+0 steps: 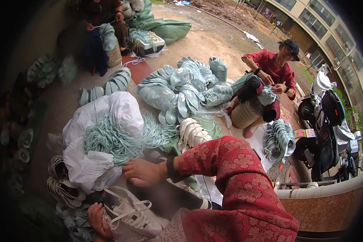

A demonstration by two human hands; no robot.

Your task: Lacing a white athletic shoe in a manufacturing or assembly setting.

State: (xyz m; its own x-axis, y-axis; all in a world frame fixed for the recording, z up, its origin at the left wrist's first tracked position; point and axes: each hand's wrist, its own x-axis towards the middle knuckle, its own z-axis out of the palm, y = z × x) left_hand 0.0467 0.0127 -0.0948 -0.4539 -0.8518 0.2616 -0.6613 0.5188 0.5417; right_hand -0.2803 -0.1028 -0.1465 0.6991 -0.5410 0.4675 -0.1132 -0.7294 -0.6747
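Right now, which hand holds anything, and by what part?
Left hand grips the white strappy sandal at its left edge. Right hand rests by the pale green cords; whether it holds any cannot be told.

The left hand is half hidden under the white sandal; beside it, dark blurred rim.

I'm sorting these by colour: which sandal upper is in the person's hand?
The white strappy sandal upper held by the left hand at the lower edge. The stacked white uppers and pale green piles lie untouched farther off.
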